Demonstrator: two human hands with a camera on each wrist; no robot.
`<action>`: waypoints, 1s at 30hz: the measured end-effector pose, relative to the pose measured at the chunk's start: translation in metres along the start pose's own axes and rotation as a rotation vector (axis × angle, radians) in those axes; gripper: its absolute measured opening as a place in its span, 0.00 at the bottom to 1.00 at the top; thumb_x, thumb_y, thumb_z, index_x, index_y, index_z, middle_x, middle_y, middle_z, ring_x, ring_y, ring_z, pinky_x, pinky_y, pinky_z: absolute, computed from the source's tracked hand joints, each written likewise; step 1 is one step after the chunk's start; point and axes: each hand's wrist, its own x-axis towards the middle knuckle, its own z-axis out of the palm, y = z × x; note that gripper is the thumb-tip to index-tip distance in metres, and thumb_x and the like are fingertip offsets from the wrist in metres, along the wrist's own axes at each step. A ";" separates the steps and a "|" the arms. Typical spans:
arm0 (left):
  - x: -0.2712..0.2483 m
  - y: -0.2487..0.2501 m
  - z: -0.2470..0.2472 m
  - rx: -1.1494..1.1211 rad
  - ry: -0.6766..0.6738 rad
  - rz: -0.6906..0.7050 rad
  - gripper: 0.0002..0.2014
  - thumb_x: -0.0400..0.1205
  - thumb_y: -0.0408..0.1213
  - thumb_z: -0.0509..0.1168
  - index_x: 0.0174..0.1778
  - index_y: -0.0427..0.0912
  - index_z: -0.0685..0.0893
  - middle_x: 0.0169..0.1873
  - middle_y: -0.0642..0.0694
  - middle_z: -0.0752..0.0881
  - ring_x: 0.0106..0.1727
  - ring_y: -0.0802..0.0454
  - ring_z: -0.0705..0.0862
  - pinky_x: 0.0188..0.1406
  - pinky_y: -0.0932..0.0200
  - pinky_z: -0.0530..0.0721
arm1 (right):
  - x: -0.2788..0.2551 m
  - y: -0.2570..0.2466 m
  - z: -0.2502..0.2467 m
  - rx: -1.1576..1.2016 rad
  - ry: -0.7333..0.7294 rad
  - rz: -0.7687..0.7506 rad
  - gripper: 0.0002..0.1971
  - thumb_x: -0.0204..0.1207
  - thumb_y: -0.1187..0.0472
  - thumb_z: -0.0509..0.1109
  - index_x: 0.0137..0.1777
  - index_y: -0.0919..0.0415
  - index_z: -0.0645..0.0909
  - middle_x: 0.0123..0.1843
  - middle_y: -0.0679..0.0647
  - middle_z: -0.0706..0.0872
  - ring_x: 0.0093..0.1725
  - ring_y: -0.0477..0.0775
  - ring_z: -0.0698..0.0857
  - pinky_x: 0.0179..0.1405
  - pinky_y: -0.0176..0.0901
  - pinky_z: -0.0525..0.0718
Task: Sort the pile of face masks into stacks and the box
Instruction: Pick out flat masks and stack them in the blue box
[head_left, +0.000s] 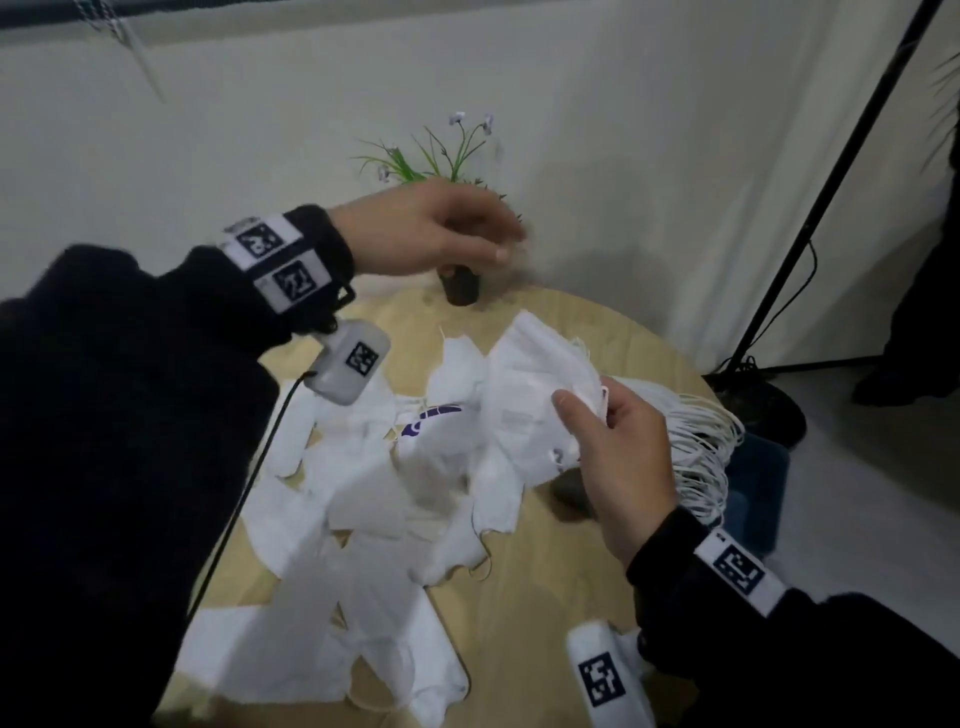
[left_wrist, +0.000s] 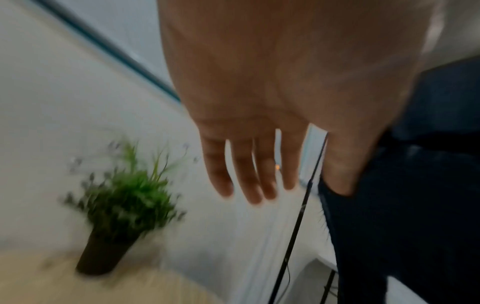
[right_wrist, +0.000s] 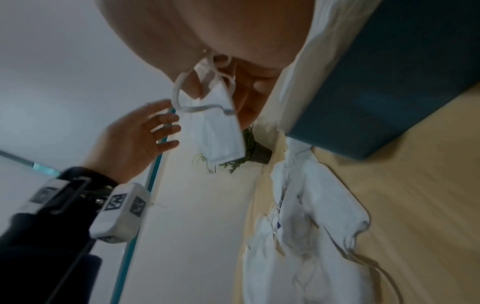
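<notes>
held mask: the right hand (head_left: 623, 457) pinches a white folded mask (head_left: 540, 395) at its ear-loop end, thumb on top; in the right wrist view it hangs down from the fingers, long axis running away from the palm toward the plant.
left hand: the left hand (head_left: 431, 228) is raised over the far edge of the table, fingers loose and spread, holding nothing; it is up and to the left of the held mask, apart from it.
nearer hand: the right already has the mask; the left would have to come down and across to take its free end.
pile: the loose pile of masks (head_left: 363, 493) lies on the round wooden table (head_left: 545, 597), below and to the left of the right hand, reachable by either hand.
stack: a bunch of masks with ear loops fanned out (head_left: 701, 447) sits at the table's right edge, just behind the right hand.
box: a blue box (head_left: 758, 488) stands beyond the right edge, lower than the tabletop; its contents are hidden.
plant: a potted plant (head_left: 457, 280) stands at the far edge, partly behind the left hand.
likely next: set the held mask on the stack or in the box, both to the right.
</notes>
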 end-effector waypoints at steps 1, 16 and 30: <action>0.017 -0.003 -0.002 -0.006 0.054 -0.050 0.15 0.83 0.49 0.73 0.66 0.55 0.88 0.48 0.61 0.90 0.46 0.59 0.88 0.50 0.53 0.86 | 0.003 -0.002 -0.007 0.051 0.050 0.019 0.07 0.85 0.65 0.72 0.47 0.56 0.89 0.40 0.47 0.94 0.39 0.47 0.91 0.36 0.41 0.88; 0.155 -0.133 0.210 0.313 -0.066 -0.501 0.53 0.71 0.53 0.82 0.88 0.46 0.62 0.79 0.38 0.77 0.76 0.34 0.78 0.73 0.41 0.80 | 0.025 0.010 -0.064 0.215 0.357 0.046 0.12 0.87 0.65 0.67 0.53 0.48 0.89 0.55 0.43 0.95 0.57 0.51 0.93 0.61 0.55 0.89; 0.012 -0.067 0.064 -0.139 0.262 -0.431 0.08 0.79 0.39 0.79 0.50 0.48 0.87 0.46 0.47 0.91 0.51 0.44 0.90 0.47 0.52 0.86 | 0.020 0.004 -0.035 0.210 0.245 0.112 0.11 0.87 0.65 0.67 0.50 0.51 0.88 0.50 0.43 0.94 0.53 0.48 0.93 0.47 0.43 0.90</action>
